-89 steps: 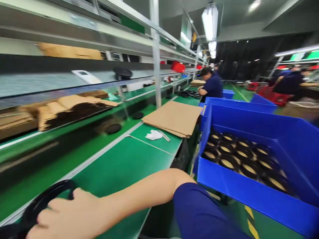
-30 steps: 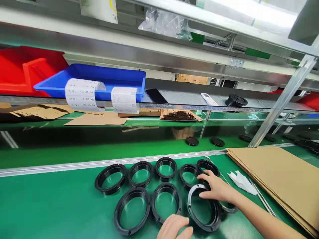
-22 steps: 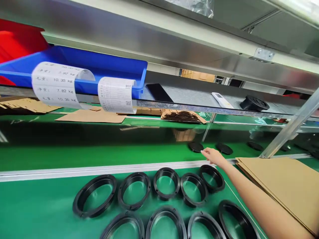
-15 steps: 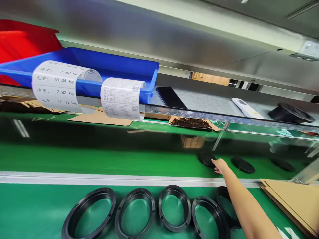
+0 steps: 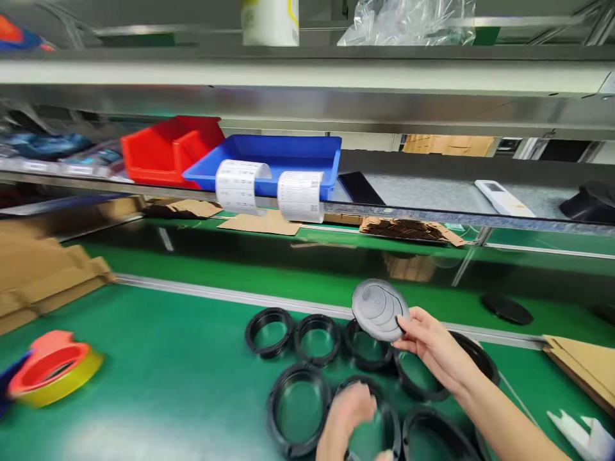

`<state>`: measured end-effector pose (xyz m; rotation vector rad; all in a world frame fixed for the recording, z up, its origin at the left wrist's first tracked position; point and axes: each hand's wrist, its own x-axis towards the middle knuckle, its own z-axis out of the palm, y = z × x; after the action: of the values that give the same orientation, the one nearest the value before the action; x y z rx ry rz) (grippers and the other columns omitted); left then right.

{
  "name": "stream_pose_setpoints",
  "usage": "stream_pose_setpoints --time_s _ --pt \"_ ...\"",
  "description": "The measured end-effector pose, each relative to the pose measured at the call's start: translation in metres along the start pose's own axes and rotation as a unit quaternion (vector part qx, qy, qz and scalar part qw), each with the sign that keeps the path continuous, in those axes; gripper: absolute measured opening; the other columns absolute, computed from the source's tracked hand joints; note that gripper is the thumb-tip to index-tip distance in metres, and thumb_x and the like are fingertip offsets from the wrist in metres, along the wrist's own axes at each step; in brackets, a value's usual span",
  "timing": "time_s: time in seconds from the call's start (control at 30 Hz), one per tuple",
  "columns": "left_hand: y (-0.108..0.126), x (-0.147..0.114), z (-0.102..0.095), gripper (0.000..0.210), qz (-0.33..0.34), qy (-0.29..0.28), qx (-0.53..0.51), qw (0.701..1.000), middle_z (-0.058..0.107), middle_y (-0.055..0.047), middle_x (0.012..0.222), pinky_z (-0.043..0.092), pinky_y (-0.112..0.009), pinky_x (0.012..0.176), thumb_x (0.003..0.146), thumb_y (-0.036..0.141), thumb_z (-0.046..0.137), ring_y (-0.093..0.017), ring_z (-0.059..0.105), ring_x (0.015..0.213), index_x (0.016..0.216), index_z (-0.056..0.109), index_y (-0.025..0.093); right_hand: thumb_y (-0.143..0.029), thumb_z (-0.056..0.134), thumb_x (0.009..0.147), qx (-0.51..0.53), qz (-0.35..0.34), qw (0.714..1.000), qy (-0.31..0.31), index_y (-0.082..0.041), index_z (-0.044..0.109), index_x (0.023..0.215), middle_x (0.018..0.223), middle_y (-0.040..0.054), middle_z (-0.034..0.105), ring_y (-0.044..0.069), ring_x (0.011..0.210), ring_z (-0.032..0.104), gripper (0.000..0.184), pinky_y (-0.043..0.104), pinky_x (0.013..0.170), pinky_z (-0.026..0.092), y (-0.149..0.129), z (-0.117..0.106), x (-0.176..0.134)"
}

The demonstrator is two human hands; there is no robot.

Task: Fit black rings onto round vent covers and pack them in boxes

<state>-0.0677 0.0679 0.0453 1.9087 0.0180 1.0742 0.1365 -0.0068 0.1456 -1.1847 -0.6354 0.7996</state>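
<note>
Right hand (image 5: pixel 435 349) pinches round grey plastic disc (image 5: pixel 379 309) by its edge, centre frame, above black plastic rings (image 5: pixel 298 410) on green worktop (image 5: pixel 168 358). Left hand (image 5: pixel 348 419) blurred, grip unclear. Keep disc level over ring.

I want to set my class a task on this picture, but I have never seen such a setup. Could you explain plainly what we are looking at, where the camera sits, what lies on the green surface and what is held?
There is no machine here: a person works with two bare hands, and the camera sits on their head, looking forward and down. The right hand holds a grey round disc by its edge, above the green bench. The left hand, blurred, hovers over one of the black rings laid out in rows. A roll of tape lies to the left, cardboard sheets to the right. On the shelf behind sit a blue tray and a red bin.
</note>
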Motion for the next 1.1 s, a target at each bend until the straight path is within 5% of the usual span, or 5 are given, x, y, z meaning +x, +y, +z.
stream_pose_setpoints --time_s 0.1,0.37,0.67,0.83,1.1 --pt "0.023 0.0 -0.018 0.087 -0.096 0.074 -0.195 0.973 0.02 -0.004 0.163 0.043 -0.052 0.113 0.089 0.05 0.059 -0.031 0.033 0.145 0.156 0.004 0.04 -0.042 0.086 0.077 0.05 0.036 0.997 -0.038 -0.019 0.059 0.082 0.083 -0.0012 0.06 0.012 0.073 0.062 0.036 0.026 0.07 0.062 0.012 0.046 -0.062" --pt "0.056 -0.009 -0.085 0.052 -0.333 0.098 -0.611 0.712 0.07 -0.008 0.116 0.051 -0.04 0.094 0.074 0.054 0.075 -0.027 0.064 0.107 0.111 0.069 0.018 -0.062 0.064 0.09 -0.003 0.129 0.971 -0.2 -0.017 0.062 0.093 0.087 0.0067 0.068 0.016 0.069 0.068 0.045 0.024 0.057 0.056 0.054 0.117 -0.144" --pt "0.086 -0.041 -0.115 0.066 -0.358 0.004 -0.661 0.66 0.059 -0.011 0.137 0.038 -0.052 0.111 0.088 0.066 0.058 -0.031 0.056 0.123 0.131 0.061 0.016 -0.044 0.047 0.102 -0.421 -0.343 0.839 -0.045 -0.034 0.069 0.121 0.131 0.0098 0.05 0.03 0.125 0.046 0.03 0.051 0.099 0.051 0.061 0.126 -0.132" --pt "0.093 -0.049 -0.109 0.063 -0.372 0.01 -0.675 0.637 0.059 -0.009 0.138 0.036 -0.049 0.113 0.089 0.064 0.057 -0.027 0.057 0.121 0.132 0.061 0.017 -0.041 0.045 0.103 -0.476 -0.384 0.791 -0.04 -0.038 0.057 0.138 0.147 0.0079 0.036 0.033 0.135 0.032 0.037 0.061 0.109 0.039 0.084 0.121 -0.132" --pt "0.097 -0.052 -0.101 0.048 -0.419 0.068 -0.63 0.65 0.06 -0.009 0.134 0.036 -0.059 0.11 0.086 0.059 0.066 -0.035 0.055 0.124 0.12 0.066 0.026 -0.045 0.035 0.105 -0.407 -0.293 0.861 -0.079 -0.032 0.066 0.126 0.141 0.0086 0.044 0.03 0.135 0.033 0.039 0.059 0.111 0.039 0.088 0.118 -0.138"
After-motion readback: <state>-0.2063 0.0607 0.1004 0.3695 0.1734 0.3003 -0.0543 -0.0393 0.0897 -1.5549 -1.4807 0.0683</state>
